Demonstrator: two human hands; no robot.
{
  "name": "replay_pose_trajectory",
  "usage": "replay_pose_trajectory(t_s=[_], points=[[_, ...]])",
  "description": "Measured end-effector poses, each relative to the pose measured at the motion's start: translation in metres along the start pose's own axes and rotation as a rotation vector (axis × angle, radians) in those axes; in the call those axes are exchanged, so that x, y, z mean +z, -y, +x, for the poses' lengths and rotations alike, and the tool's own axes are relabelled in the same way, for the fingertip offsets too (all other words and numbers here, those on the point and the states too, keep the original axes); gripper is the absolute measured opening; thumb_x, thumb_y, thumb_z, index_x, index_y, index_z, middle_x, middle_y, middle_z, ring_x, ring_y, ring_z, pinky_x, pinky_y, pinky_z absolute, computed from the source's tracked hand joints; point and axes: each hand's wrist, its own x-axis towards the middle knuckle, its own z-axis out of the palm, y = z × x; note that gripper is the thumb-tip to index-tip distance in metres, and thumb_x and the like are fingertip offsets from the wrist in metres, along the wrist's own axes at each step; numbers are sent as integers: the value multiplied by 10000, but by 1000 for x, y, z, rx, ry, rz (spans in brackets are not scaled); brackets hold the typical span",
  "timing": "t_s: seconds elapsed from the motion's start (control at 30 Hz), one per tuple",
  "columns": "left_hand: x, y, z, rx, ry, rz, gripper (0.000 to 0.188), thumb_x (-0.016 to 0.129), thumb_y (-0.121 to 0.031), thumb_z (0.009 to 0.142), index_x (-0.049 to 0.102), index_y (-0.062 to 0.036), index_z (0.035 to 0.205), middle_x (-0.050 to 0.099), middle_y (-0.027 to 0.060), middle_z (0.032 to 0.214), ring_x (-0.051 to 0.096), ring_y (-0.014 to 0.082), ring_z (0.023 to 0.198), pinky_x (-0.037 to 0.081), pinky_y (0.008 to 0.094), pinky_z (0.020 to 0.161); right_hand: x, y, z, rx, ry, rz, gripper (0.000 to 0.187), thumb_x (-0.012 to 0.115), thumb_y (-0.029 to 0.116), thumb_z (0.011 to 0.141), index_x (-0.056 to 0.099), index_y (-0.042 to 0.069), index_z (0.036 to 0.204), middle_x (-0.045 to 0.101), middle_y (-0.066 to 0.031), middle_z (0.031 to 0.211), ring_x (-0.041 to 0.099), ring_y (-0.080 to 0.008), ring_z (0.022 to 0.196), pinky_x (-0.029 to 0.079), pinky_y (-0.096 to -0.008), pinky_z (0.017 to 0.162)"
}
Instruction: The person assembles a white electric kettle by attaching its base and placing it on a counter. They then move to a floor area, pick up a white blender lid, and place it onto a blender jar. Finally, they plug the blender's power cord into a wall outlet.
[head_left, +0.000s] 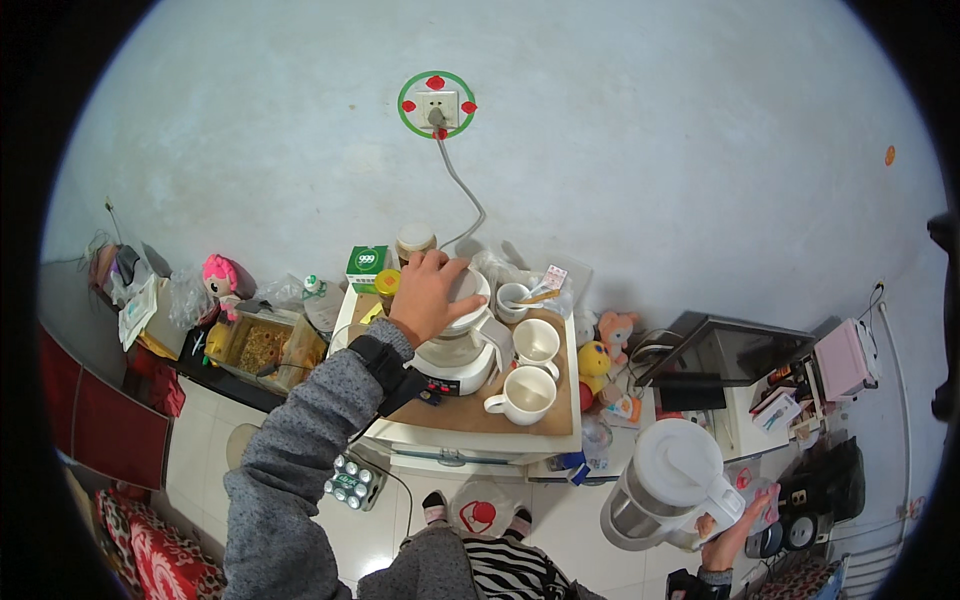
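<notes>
My left hand (428,298) reaches over the cabinet top, its fingers curved round the white lid (466,291) of a glass electric kettle (447,352) on its white base. Whether the lid is lifted off the rim cannot be made out. Low at the right, my right hand (735,535) grips the handle of a clear water pitcher (640,505) with a white lid, held up off the surfaces. Beside the kettle are two white mugs, one nearer (527,396) and one behind it (537,342), and a white cup (513,302) with a spoon in it.
Behind the kettle stand a brown jar (415,240), a yellow-lidded jar (387,281) and a green box (367,262). A grey cord (468,190) runs up to the wall socket (437,106). A monitor (727,351) stands at the right; a can pack (352,482) is on the floor.
</notes>
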Motion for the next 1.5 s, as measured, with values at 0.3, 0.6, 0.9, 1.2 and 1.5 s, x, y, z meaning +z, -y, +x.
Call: replay_pose_trajectory(t_s=[0.3, 0.6, 0.9, 1.2, 1.5], points=[[2, -6, -1, -53, 2, -1, 485, 727, -388, 723, 633, -80, 1086, 554, 136, 1046, 491, 331, 997, 402, 440, 874, -21, -15, 7, 48, 65, 2, 844, 210, 752, 876, 583, -3, 930, 497, -2, 558, 391, -122, 368, 309, -255, 355], [10, -7, -7, -105, -35, 30, 479, 730, -372, 720, 643, -92, 1100, 532, 123, 1041, 461, 307, 1018, 357, 434, 822, -14, -18, 3, 70, 95, 37, 866, 216, 766, 863, 584, -15, 935, 509, -5, 567, 405, -121, 371, 322, -250, 353], [17, -13, -11, -127, -112, 21, 470, 747, -337, 694, 655, -96, 1086, 521, 126, 1043, 448, 298, 1023, 348, 425, 809, -9, -19, 1, 32, 111, -3, 855, 206, 753, 875, 583, -14, 910, 504, -9, 540, 407, -123, 371, 318, -250, 359], [14, -8, -13, -100, -148, -3, 506, 744, -371, 696, 637, -79, 1095, 512, 121, 1022, 433, 293, 991, 346, 413, 800, -2, -23, -8, 17, 130, 23, 788, 219, 708, 907, 562, 0, 960, 543, -19, 632, 441, -129, 419, 338, -256, 376], [11, 6, -16, -85, -107, -91, 595, 708, -483, 732, 604, -78, 1155, 521, 134, 1130, 442, 316, 1023, 375, 440, 845, -14, -31, -56, -74, -36, 27, 686, 259, 659, 936, 523, 28, 980, 579, -45, 798, 563, -122, 711, 455, -257, 595]])
